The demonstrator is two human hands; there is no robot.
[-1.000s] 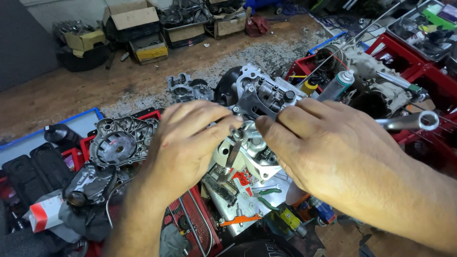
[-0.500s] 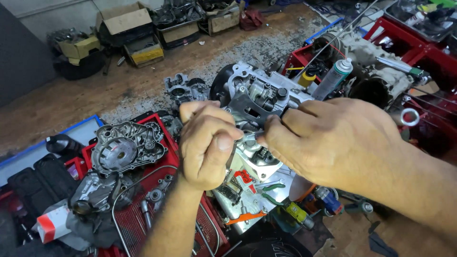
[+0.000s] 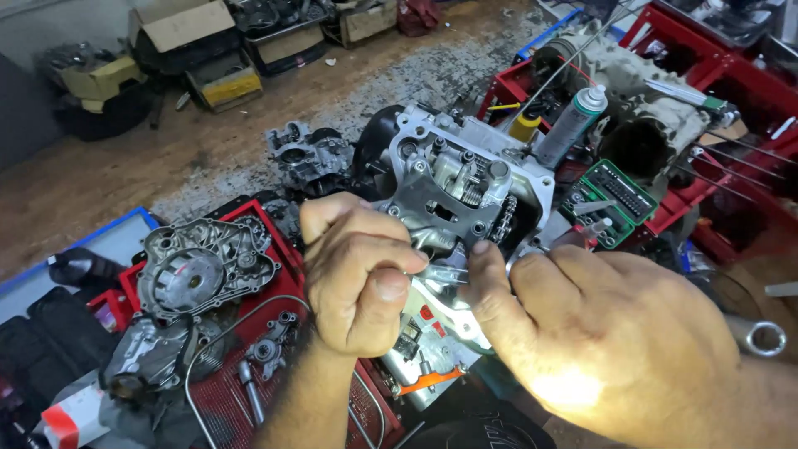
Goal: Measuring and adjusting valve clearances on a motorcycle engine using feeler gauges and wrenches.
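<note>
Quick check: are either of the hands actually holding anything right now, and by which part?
Both hands meet on the engine head, at its lower front edge. The left hand is curled there and the right hand fingertips touch beside it; what they pinch cannot be told.

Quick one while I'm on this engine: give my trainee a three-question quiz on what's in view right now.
1. True or false: both hands, the left hand and the right hand, are at the near lower edge of the silver cast-metal engine cylinder head.
2. Multiple choice: the grey spray can with a white cap stands (A) right of the cylinder head, (B) on the blue tray, (C) in the left hand.
3. Fill in: the round grey engine cover lies on a ___ tray.

Key: 1 true; 2 A; 3 red.
</note>
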